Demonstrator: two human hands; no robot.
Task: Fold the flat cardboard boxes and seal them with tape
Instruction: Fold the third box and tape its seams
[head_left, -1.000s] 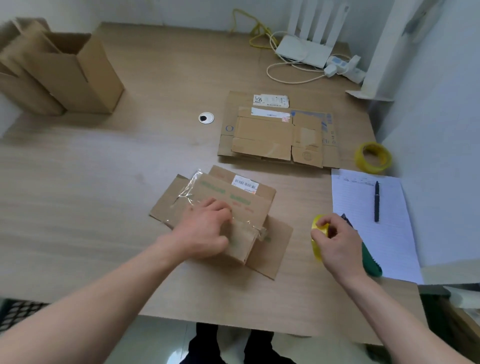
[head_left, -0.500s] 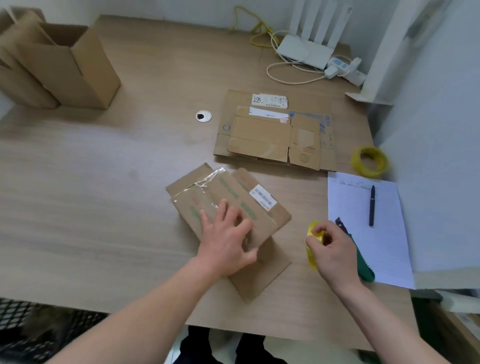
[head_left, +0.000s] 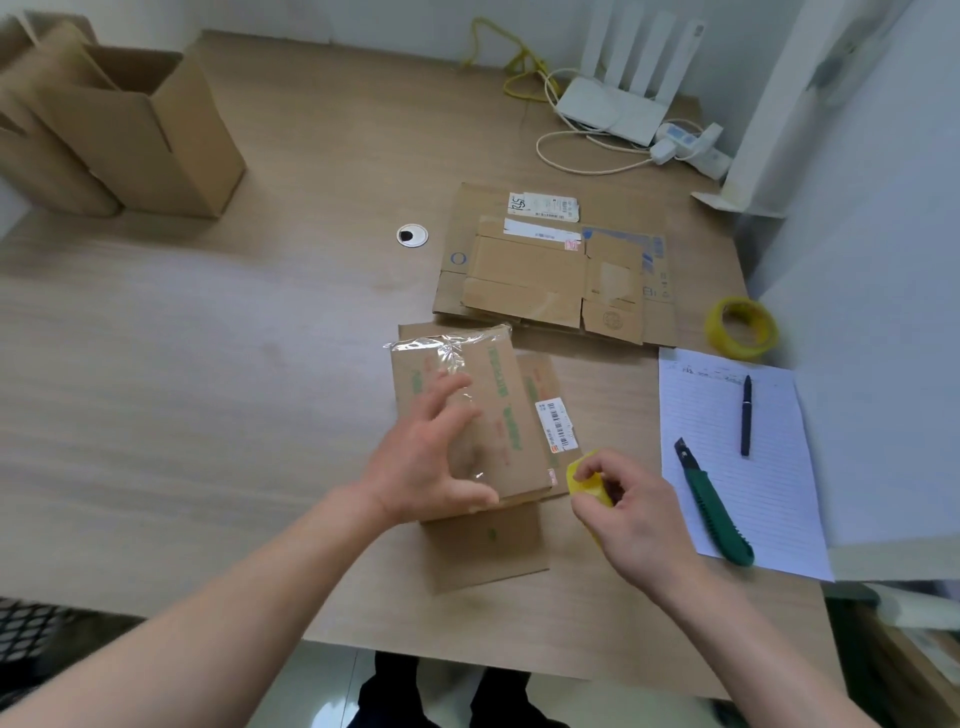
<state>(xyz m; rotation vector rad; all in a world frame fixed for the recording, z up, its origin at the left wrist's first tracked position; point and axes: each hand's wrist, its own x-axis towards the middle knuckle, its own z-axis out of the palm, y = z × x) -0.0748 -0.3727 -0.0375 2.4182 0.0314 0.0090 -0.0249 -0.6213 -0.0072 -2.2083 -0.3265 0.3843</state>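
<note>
A small cardboard box (head_left: 498, 415) with green print, a barcode label and clear tape over its top lies near the table's front edge, its flaps spread flat at both ends. My left hand (head_left: 431, 462) rests on its near left part, fingers spread, thumb at the box's front edge. Just right of the box, my right hand (head_left: 628, 509) pinches a yellow tape roll (head_left: 584, 480), mostly hidden by the fingers. A stack of flat cardboard boxes (head_left: 550, 270) lies farther back on the table.
Two folded open boxes (head_left: 140, 130) stand at the back left. A lined paper sheet (head_left: 769, 467) at the right carries a black pen (head_left: 746, 415) and a green utility knife (head_left: 714, 506). A second yellow tape roll (head_left: 740, 328) lies behind it. A white router (head_left: 613, 104) with cables sits at the back.
My left hand has turned the small box clockwise on the table, so its long side now runs away from me. My right hand with the tape roll has stayed beside it.
</note>
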